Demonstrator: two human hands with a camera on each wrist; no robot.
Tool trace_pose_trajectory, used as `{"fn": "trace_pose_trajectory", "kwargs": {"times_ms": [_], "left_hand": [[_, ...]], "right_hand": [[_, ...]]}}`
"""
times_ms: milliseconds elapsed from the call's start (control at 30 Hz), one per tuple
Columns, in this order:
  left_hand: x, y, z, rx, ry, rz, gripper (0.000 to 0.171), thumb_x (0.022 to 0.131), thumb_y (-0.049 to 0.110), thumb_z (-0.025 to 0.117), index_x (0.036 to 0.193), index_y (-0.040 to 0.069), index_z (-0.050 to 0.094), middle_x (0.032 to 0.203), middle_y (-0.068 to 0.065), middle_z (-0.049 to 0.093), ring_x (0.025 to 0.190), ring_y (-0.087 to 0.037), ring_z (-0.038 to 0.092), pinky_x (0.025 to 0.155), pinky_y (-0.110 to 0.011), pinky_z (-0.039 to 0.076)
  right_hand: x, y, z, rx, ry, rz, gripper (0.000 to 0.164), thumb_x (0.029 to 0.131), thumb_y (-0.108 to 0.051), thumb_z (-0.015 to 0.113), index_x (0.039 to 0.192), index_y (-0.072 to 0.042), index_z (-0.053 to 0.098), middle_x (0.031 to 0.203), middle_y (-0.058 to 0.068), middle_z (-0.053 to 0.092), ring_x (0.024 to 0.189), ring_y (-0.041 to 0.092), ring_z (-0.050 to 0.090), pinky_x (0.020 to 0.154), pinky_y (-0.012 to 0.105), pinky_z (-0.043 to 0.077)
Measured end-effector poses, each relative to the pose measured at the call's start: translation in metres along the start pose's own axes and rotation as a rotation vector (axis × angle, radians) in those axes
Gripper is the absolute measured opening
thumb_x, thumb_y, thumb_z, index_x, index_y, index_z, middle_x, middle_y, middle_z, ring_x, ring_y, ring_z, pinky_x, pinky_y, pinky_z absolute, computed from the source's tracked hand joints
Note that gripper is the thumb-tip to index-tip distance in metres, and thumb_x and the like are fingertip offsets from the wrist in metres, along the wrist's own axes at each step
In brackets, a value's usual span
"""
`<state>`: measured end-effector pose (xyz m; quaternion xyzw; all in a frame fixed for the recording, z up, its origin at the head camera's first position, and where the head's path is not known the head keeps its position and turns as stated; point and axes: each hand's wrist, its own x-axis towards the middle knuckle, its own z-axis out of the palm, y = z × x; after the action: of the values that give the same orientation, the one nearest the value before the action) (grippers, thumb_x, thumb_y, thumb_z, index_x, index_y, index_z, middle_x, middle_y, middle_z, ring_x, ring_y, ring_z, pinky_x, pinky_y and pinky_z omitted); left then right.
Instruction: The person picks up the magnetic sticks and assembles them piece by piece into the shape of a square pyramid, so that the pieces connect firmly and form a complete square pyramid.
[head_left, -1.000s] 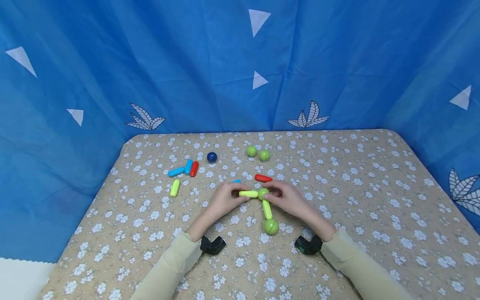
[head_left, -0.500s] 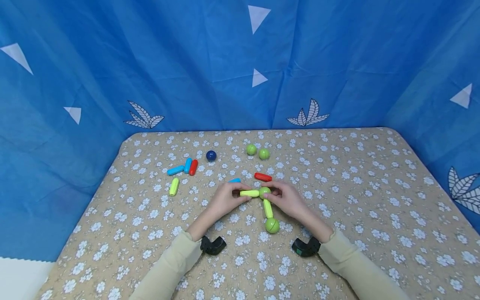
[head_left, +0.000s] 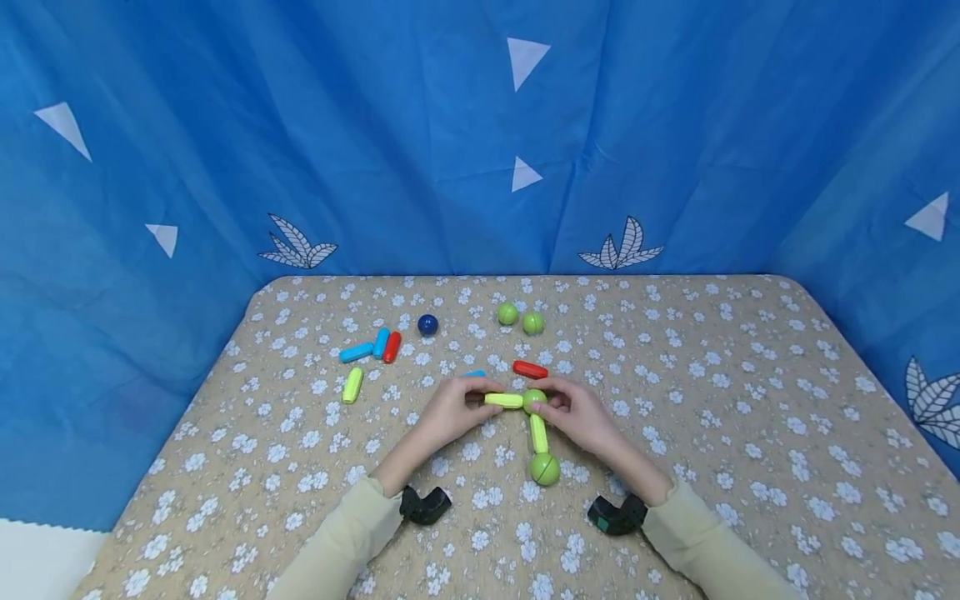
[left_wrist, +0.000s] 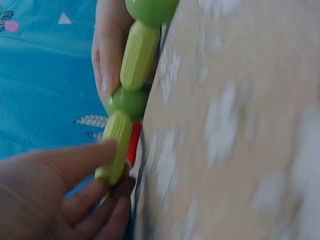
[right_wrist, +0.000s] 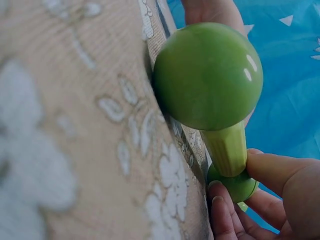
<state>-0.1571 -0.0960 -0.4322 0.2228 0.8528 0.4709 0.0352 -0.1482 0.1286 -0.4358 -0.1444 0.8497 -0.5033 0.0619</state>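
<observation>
My left hand (head_left: 452, 410) pinches a yellow-green rod (head_left: 504, 401) between thumb and fingers near its left end. The rod's right end meets a green ball (head_left: 534, 400), which my right hand (head_left: 583, 417) grips with thumb and fingertips. From that ball a second yellow-green rod (right_wrist: 226, 150) runs toward the person and ends at another green ball (right_wrist: 207, 75), so the joined pieces form an L low over the cloth. Just beyond the hands lie a red rod (head_left: 530, 369) and a blue rod (head_left: 474, 373), the blue one partly hidden behind the left hand.
On the flowered tablecloth (head_left: 712, 467), two blue rods (head_left: 356, 352), a red rod (head_left: 392, 347) and a yellow-green rod (head_left: 352, 385) lie at the left. A dark blue ball (head_left: 427, 325) and two green balls (head_left: 507, 313) sit farther back. A blue curtain (head_left: 420, 125) stands behind the table.
The head view has tilted, so the whole scene sits slightly lower in it. Both hands keep their grips on the rod and the ball, and the loose pieces stay in place.
</observation>
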Motion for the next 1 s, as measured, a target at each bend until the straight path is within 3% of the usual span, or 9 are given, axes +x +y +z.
{"fn": "trace_pose_trajectory", "kwargs": {"times_ms": [167, 333, 467, 633, 867, 1000], "left_hand": [[0.015, 0.007, -0.021, 0.013, 0.006, -0.056, 0.026, 0.086, 0.008, 0.068, 0.112, 0.004, 0.066, 0.109, -0.005, 0.065, 0.1, -0.018, 0.06, 0.086, -0.028, 0.048], [0.061, 0.016, -0.046, 0.017, 0.07, -0.088, 0.047, 0.085, 0.005, 0.069, 0.129, 0.003, 0.053, 0.125, -0.015, 0.055, 0.106, -0.028, 0.056, 0.086, -0.037, 0.048], [0.098, 0.005, -0.048, 0.06, 0.061, -0.171, 0.067, 0.084, 0.01, 0.071, 0.142, 0.007, 0.037, 0.137, -0.02, 0.041, 0.114, -0.034, 0.05, 0.087, -0.04, 0.048], [0.121, -0.015, -0.039, 0.079, -0.019, -0.258, 0.07, 0.084, 0.011, 0.071, 0.144, 0.008, 0.035, 0.143, -0.017, 0.036, 0.126, -0.033, 0.039, 0.096, -0.041, 0.04], [0.134, -0.021, -0.032, 0.103, -0.082, -0.134, 0.056, 0.082, 0.003, 0.072, 0.133, 0.001, 0.049, 0.137, -0.013, 0.045, 0.123, -0.028, 0.042, 0.103, -0.035, 0.032], [0.135, -0.024, -0.027, 0.145, -0.065, -0.119, 0.046, 0.082, 0.005, 0.072, 0.126, 0.002, 0.057, 0.129, -0.011, 0.053, 0.118, -0.025, 0.047, 0.101, -0.035, 0.034]], "right_hand": [[0.0, 0.004, 0.001, 0.002, -0.001, -0.001, 0.029, 0.087, -0.02, 0.069, 0.114, -0.009, 0.065, 0.085, 0.001, 0.058, 0.072, 0.016, 0.055, 0.057, 0.027, 0.046], [0.003, 0.006, 0.002, -0.006, 0.012, -0.05, 0.029, 0.087, -0.02, 0.069, 0.113, -0.008, 0.065, 0.081, 0.0, 0.057, 0.068, 0.016, 0.053, 0.055, 0.026, 0.045], [0.002, 0.008, 0.003, -0.005, 0.01, -0.06, 0.027, 0.086, -0.018, 0.07, 0.11, -0.01, 0.066, 0.078, 0.0, 0.057, 0.066, 0.015, 0.052, 0.055, 0.025, 0.044], [-0.002, 0.01, 0.007, 0.022, -0.026, -0.048, 0.026, 0.087, -0.019, 0.069, 0.111, -0.01, 0.065, 0.078, 0.0, 0.056, 0.066, 0.015, 0.051, 0.054, 0.025, 0.043], [0.0, 0.008, 0.006, 0.026, -0.016, -0.049, 0.025, 0.086, -0.017, 0.07, 0.11, -0.011, 0.065, 0.078, -0.001, 0.056, 0.065, 0.015, 0.05, 0.054, 0.024, 0.043], [0.001, 0.009, 0.003, 0.02, -0.017, -0.044, 0.025, 0.086, -0.017, 0.07, 0.11, -0.011, 0.065, 0.079, 0.0, 0.056, 0.066, 0.015, 0.051, 0.055, 0.024, 0.044]]}}
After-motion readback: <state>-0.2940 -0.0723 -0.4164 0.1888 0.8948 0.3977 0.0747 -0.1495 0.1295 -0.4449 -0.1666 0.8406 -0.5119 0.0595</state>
